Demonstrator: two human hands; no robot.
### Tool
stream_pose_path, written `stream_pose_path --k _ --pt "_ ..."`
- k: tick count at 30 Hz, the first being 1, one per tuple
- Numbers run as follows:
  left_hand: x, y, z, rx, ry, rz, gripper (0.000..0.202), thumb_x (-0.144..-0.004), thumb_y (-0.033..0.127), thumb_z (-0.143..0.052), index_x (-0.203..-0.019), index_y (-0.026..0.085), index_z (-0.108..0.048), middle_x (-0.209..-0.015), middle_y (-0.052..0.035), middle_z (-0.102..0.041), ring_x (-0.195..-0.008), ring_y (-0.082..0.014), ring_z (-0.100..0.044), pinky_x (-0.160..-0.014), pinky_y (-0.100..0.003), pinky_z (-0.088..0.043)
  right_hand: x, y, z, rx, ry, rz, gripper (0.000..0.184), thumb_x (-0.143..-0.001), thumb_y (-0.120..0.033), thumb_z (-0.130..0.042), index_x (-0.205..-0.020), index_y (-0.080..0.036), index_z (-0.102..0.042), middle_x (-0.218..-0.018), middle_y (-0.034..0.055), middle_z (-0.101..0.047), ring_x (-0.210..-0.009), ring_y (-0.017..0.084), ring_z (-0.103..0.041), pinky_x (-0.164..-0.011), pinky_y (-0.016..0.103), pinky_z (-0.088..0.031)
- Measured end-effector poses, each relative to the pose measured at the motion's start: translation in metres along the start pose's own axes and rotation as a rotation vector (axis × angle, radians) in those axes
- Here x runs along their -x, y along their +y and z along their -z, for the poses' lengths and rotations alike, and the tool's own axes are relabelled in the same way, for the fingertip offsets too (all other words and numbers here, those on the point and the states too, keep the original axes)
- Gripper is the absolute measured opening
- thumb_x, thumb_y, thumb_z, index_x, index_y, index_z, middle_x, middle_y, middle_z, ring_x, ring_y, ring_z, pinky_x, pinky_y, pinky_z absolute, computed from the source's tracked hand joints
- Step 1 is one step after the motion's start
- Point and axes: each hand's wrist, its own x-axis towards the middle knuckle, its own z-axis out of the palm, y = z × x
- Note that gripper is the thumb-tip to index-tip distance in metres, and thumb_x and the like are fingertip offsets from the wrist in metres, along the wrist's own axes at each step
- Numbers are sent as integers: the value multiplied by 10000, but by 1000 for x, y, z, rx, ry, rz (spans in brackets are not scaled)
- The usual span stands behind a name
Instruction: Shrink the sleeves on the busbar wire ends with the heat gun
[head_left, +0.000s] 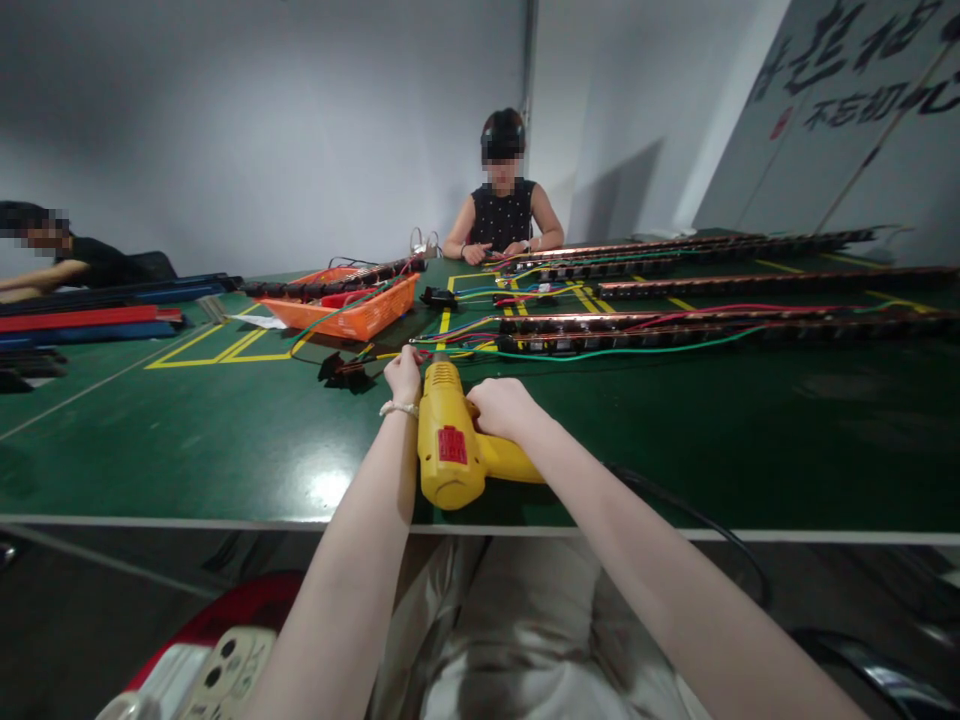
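Observation:
My right hand [501,406] is closed round the handle of a yellow electric drill [448,440] with a red label, its nose pointing away from me over the green table [225,440]. My left hand [403,374], a bead bracelet on its wrist, is curled beside the drill's front end, pinching something small that I cannot make out. Just beyond the hands runs a long dark strip with copper rails [645,325] and red, green and blue wires along it.
An orange tray [352,310] of parts stands at the back left, small black parts [343,370] in front of it. More long strips [750,285] lie at the right. One person sits across the table [504,215], another at the far left [45,255]. The drill's black cord [697,520] trails over the near edge.

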Motion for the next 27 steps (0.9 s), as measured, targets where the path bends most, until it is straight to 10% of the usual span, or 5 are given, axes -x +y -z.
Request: stream_pose_path --k 27 --pt "-15 -15 -2 26 36 -52 277 -683 203 -533 -408 177 -518 -469 12 -505 -529 -117 -460 -564 -247 -383 10 24 -5 -39 18 9 301 -777 -272 -488 -1003 -205 -675 -1040 108 -692 -959 251 -640 -728 303 -454"
